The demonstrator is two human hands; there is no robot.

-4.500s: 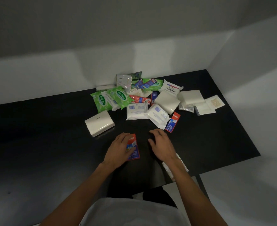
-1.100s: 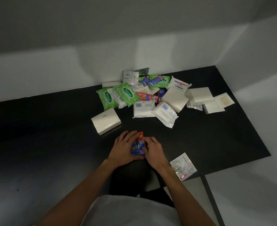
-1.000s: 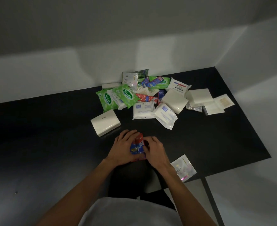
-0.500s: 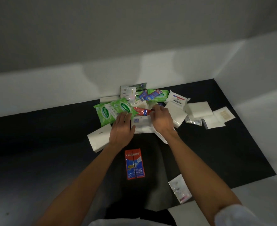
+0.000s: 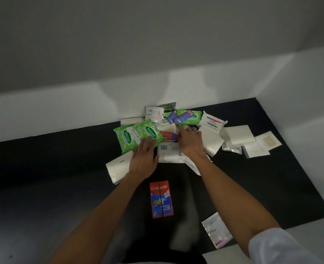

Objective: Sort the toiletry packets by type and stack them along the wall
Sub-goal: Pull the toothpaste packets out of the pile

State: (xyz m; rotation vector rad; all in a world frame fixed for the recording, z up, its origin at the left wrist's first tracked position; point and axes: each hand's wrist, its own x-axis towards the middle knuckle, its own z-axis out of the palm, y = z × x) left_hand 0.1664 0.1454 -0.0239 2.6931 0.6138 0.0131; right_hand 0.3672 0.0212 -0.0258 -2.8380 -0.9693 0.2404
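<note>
Two Colgate sachets (image 5: 161,199) lie side by side on the black table (image 5: 271,187). Beyond them, against the wall, sits the unsorted pile: three green Sanicare packs (image 5: 125,139), three plain white tissue packs (image 5: 237,134) and two more toothpaste sachets (image 5: 178,117) on top. The left hand (image 5: 143,157) lies flat just beyond the Colgate sachets, fingers straight on a Sanicare pack. The right hand (image 5: 190,143), beyond and rightward, curls its fingers at one red sachet (image 5: 166,135); I cannot tell whether it grips. One Dove sachet (image 5: 216,231) lies nearer, to their right
</note>
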